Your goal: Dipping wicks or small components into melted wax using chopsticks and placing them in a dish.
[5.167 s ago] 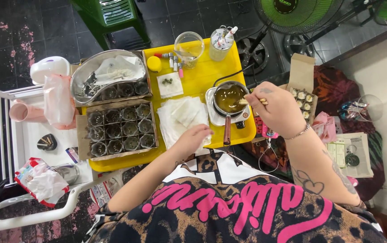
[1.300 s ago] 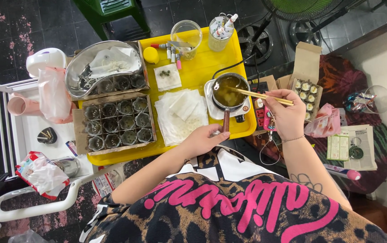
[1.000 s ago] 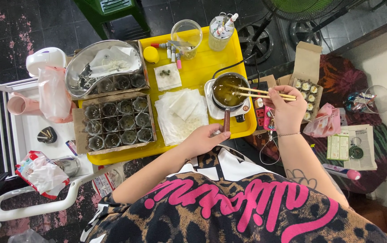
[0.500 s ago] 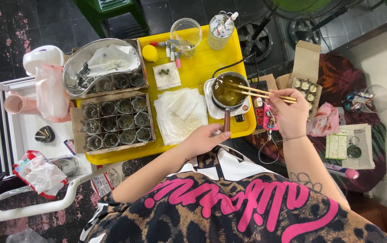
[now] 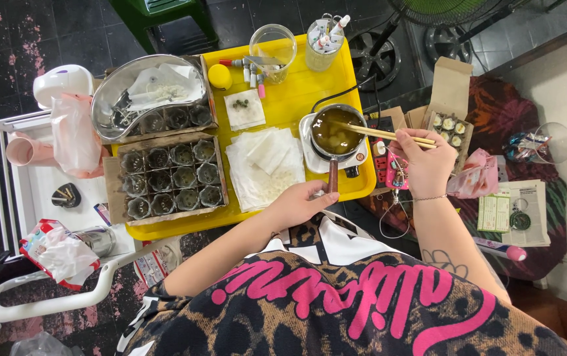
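right hand (image 5: 422,165) pinches light, stiff chopsticks (image 5: 389,134) by their 3 o'clock ends, tips in the pot (image 5: 335,131); left hand (image 5: 296,203) curls at its handle (image 5: 331,177).

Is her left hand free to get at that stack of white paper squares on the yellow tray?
Probably yes. The left hand grips the pot handle, right beside the white paper squares, and nothing lies between them. It would have to let go of the handle first.
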